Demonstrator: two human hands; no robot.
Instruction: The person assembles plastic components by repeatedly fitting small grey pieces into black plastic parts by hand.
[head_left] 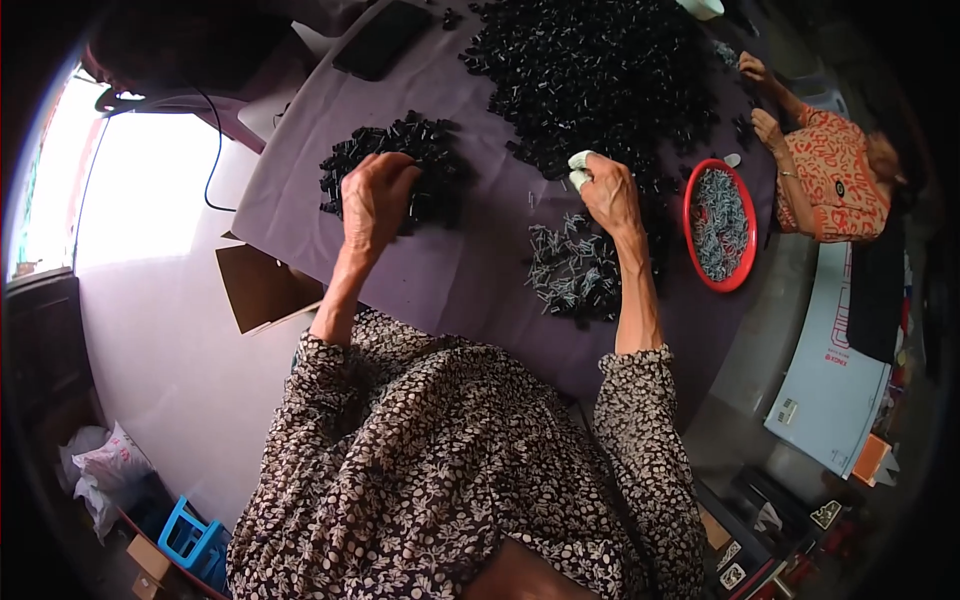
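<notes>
My left hand (pixel 375 196) rests on a small heap of black plastic parts (pixel 430 150) on the purple table cloth (pixel 470 280), fingers curled into the pieces. My right hand (pixel 605 190), with white finger covers on two fingertips, reaches to the edge of the big black pile (pixel 600 70) and seems to pinch a small piece. Below that hand lies a scatter of thin metal pins (pixel 570 265) mixed with black parts.
A red bowl (pixel 748 225) of metal pins stands to the right. Another person in an orange patterned top (pixel 835 180) works at the far right. A dark phone (pixel 382 38) lies at the table's far edge. A cardboard box (pixel 262 290) sits left of the table.
</notes>
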